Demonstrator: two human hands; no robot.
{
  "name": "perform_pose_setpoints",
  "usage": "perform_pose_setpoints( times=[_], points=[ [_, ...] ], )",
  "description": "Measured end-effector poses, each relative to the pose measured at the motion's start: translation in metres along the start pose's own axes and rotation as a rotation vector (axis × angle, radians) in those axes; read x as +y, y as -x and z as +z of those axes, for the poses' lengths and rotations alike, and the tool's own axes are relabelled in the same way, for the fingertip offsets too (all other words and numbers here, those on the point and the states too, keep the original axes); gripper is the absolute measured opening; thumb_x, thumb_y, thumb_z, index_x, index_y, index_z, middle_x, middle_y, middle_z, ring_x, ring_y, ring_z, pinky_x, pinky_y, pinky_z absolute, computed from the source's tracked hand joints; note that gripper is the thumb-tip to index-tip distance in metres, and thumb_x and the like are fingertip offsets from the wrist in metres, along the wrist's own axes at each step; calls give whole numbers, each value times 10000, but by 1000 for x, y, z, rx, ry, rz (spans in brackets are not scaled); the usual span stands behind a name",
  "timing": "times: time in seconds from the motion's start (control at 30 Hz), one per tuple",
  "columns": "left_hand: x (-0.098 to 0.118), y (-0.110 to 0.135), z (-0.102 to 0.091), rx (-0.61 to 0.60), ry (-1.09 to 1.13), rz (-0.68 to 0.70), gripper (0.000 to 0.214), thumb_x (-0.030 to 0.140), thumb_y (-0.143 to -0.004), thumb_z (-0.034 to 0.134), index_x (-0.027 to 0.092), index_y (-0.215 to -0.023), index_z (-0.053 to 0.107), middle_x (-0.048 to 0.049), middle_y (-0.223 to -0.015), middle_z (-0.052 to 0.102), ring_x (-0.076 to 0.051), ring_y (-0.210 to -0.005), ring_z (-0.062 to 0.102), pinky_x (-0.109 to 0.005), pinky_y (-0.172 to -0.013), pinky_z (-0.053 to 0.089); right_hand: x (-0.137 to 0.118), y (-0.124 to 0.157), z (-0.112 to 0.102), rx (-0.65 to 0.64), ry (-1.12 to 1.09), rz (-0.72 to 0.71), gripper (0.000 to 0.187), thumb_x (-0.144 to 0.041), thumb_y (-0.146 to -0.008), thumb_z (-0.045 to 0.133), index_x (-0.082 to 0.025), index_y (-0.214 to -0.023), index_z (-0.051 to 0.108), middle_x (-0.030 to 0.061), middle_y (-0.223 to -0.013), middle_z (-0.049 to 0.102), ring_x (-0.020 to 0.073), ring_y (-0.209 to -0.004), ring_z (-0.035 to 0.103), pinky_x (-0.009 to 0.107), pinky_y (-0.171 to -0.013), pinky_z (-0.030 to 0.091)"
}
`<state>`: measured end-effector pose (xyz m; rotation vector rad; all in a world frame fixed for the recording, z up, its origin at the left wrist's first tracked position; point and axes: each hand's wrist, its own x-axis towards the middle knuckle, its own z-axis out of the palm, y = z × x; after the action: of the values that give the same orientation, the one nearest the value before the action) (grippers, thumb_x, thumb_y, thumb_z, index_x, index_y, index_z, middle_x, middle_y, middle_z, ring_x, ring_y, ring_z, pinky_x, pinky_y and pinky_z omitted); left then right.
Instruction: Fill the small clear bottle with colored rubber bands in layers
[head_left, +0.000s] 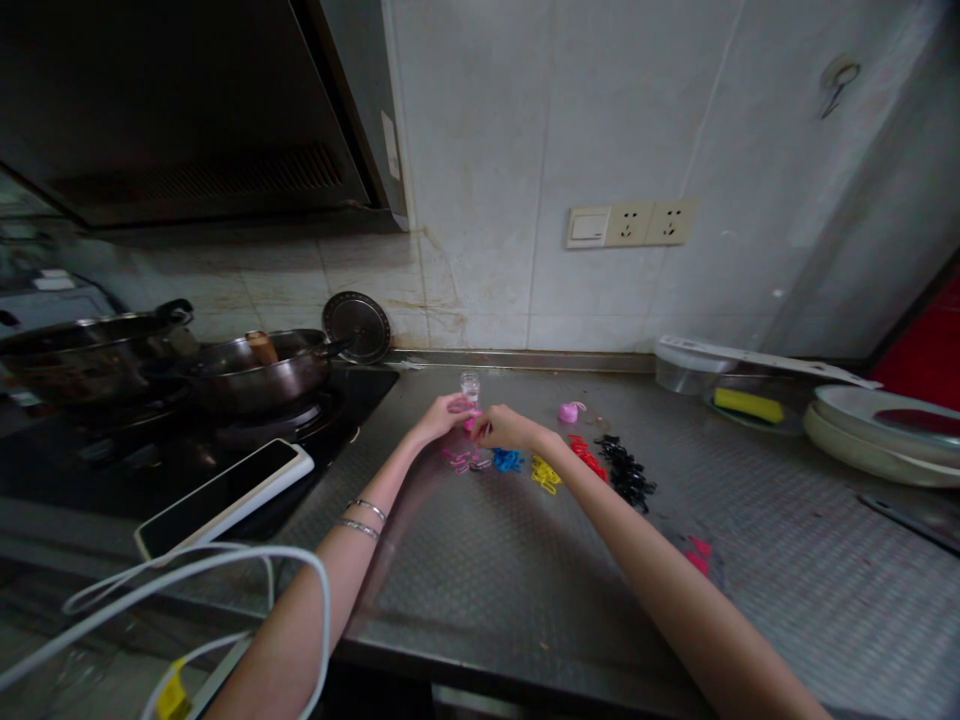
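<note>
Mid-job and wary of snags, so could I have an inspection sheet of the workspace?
Surface: metal countertop, textured.
Job's things: clear jar beyond the hands; small pieces in pink, blue, yellow, red and black groups; pink cap-like item apart.
Clutter: sponge and stacked dishes at the right.
Hands: left hand and right hand close together, just this side of the jar; grip unclear.
Cables: white cable crosses the left forearm in view; contact unclear.
Surroundings: pan on the stove at the left, wall sockets ahead.
</note>
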<state>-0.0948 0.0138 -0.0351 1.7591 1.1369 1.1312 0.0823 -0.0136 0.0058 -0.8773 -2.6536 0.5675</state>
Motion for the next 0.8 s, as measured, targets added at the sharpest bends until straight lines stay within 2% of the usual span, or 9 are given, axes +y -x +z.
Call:
perform_pose_setpoints(
  times=[0.17,0.27,0.37,0.8],
  points=[
    [1,1,0,12,-2,9,507,331,-596,696,95,-1030,581,-130,-977,634,-199,-844,595,-354,-799,446,2,1,4,-177,25,63,129,-171,-585,622,-153,-703,671,1,-642,640,88,-560,539,147,-479,357],
    [0,1,1,13,-11,10,500,331,-599,694,95,-1026,582,-128,-985,633,-197,-843,596,-355,-800,448,6,-1,11,-196,51,55,159,-203,-572,647,-149,-719,672,6,-647,642,88,-549,533,149,-467,351],
    [-1,1,0,2,-5,10,504,331,-602,693,91,-1030,576,-129,-995,630,-193,-850,597,-341,-801,451,8,-2,15,-216,47,42,145,-156,-591,611,-144,-722,671,6,-646,641,80,-546,528,142,-468,350],
    [-5,0,-1,-2,-6,17,518,328,-615,686,88,-1054,556,-141,-1022,618,-205,-873,597,-352,-808,452,3,-1,15,-244,33,30,158,-124,-604,552,-121,-713,666,11,-635,624,70,-529,494,144,-468,344]
  ],
)
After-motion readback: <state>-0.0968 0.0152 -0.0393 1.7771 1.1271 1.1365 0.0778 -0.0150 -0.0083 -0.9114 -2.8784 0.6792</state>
